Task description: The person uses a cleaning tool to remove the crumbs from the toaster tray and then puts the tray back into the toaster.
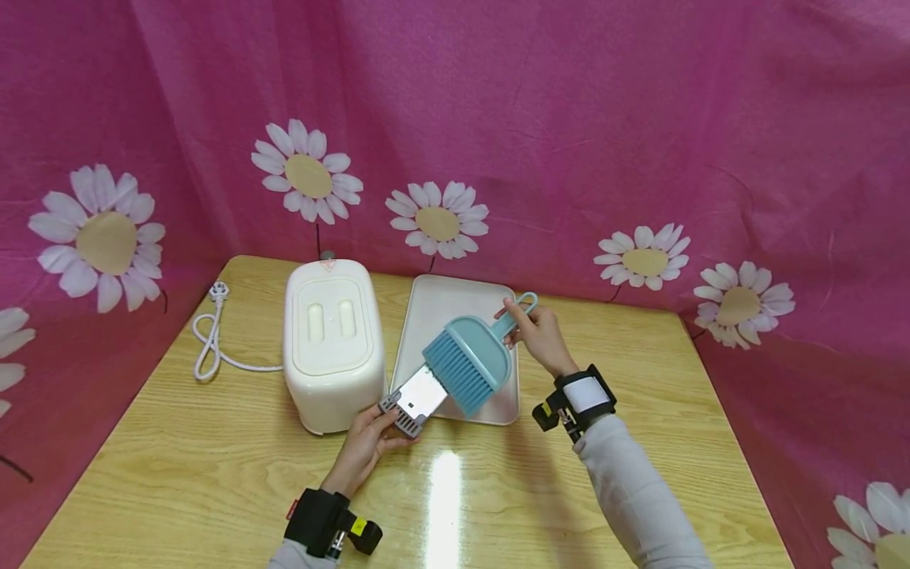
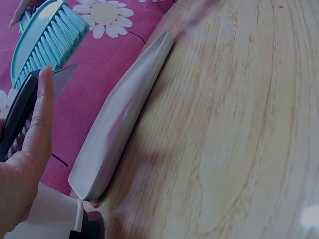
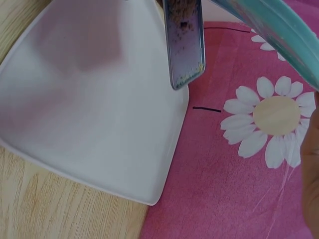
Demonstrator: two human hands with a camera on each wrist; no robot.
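Observation:
My left hand (image 1: 364, 452) grips the grey slotted end of a toaster's crumb tray (image 1: 424, 391), a flat metal piece that slants up over the front of a white tray (image 1: 451, 294). In the right wrist view brown crumbs (image 3: 182, 11) cling to the crumb tray, with finer bits along its far edge. My right hand (image 1: 538, 332) holds a light-blue hand brush (image 1: 478, 348) by its looped handle. The brush's bristles hang over the upper end of the crumb tray in the head view; whether they touch is unclear.
A cream toaster (image 1: 332, 387) with a lid stands left of the white tray. Its white cord (image 1: 213, 340) and plug lie coiled at the table's left edge. A pink flowered cloth (image 1: 540, 158) hangs behind the wooden table (image 1: 213, 474).

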